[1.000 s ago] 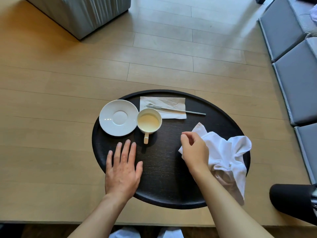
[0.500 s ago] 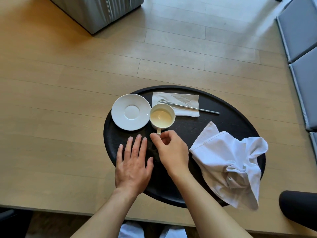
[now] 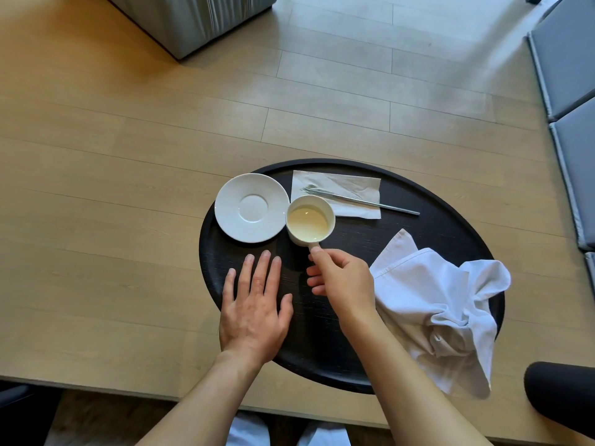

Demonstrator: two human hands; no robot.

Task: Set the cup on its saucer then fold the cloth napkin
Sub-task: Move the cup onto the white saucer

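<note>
A white cup [image 3: 309, 220] with pale yellow liquid stands on the black oval tray [image 3: 450, 217], touching the right edge of the empty white saucer [image 3: 251, 207]. My right hand [image 3: 341, 278] pinches the cup's handle from the near side, thumb on top. My left hand [image 3: 254, 304] lies flat on the tray's near left part, fingers spread, holding nothing. A crumpled white cloth napkin [image 3: 441, 304] lies on the tray's right side and hangs over its near rim.
A paper napkin [image 3: 347, 188] with a metal utensil [image 3: 370, 201] across it lies at the tray's far side. The tray rests on a light wooden table. Grey cushions [image 3: 573, 91] sit at right, a grey box [image 3: 193, 17] at the far left, a dark object [image 3: 560, 397] near right.
My right hand left the cloth napkin, moved left to the cup and closed on its handle. My left hand stayed flat on the tray.
</note>
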